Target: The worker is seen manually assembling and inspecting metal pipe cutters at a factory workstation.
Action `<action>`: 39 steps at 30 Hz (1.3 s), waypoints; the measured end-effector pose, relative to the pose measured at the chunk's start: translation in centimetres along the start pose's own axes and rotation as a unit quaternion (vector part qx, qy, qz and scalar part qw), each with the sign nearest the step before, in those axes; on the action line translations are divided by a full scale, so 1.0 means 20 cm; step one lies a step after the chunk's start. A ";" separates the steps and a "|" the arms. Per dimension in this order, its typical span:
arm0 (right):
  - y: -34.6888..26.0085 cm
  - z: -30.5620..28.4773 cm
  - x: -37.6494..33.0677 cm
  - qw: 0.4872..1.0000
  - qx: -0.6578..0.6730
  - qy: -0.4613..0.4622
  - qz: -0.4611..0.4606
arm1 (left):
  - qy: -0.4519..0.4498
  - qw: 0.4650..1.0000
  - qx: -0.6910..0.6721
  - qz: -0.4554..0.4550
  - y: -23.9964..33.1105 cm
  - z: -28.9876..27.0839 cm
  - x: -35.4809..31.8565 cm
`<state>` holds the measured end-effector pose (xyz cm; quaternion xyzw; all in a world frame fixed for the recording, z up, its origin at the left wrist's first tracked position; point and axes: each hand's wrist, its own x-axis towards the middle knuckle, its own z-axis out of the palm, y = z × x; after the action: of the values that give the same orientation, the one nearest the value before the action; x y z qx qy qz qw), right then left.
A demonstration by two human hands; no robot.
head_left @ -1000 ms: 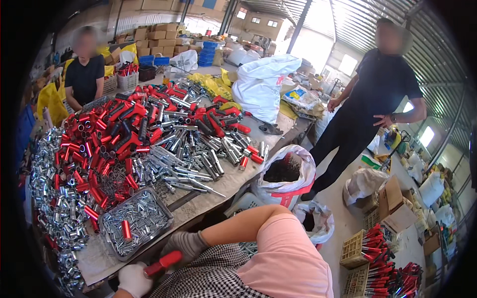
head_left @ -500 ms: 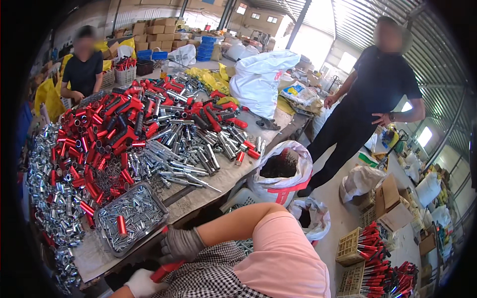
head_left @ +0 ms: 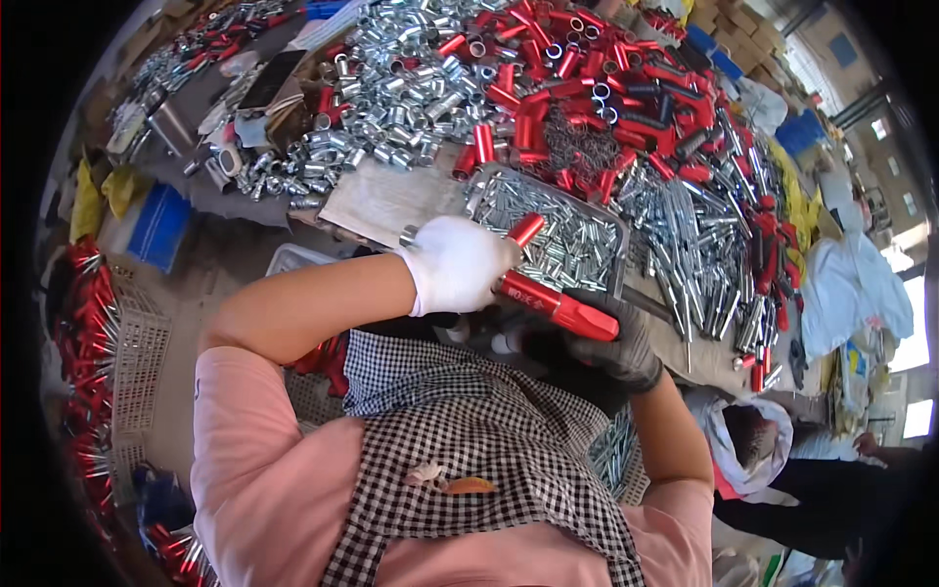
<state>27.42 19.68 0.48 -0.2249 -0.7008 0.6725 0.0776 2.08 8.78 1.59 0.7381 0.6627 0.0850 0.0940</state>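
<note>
My left hand (head_left: 460, 262), in a white glove, is closed around a red tubular tool (head_left: 558, 309). A short silver end of this tool (head_left: 408, 235) sticks out on the hand's left side. My right hand (head_left: 621, 344), in a dark grey glove, is closed at the tool's red grip end, its fingers partly hidden beneath. The tool slants down to the right in front of my checked apron. Just beyond my hands, a clear plastic tray (head_left: 623, 252) holds many small silver pins (head_left: 562, 240), with a red tube (head_left: 525, 230) on them.
Behind the tray, the bench carries heaps of silver collars (head_left: 411, 88), red tubes (head_left: 533, 127), springs (head_left: 577, 147) and silver rods (head_left: 685, 235). Crates of red-handled tools (head_left: 142, 362) stand at left. A white sack (head_left: 782, 430) and a person in dark trousers (head_left: 831, 504) are at right.
My view has turned, so the bench heap and tray now sit higher and farther right. Both hands have come into full view, with the red tool held between them.
</note>
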 end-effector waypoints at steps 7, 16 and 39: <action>0.09 -0.02 0.03 0.991 0.131 -0.007 0.039 | -0.046 0.998 -0.014 -0.037 0.01 -0.01 -0.05; 0.05 -0.06 0.05 0.989 0.130 -0.021 0.064 | -0.077 0.996 -0.027 -0.039 0.02 -0.01 -0.04; 0.04 -0.25 0.14 0.871 -0.426 0.242 0.043 | -0.103 0.709 -0.697 -0.035 -0.16 0.15 -0.23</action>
<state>27.23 25.40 -0.47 -0.4217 -0.8683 0.2359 0.1120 -0.81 4.50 -2.07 0.4436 0.4269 0.4427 0.6519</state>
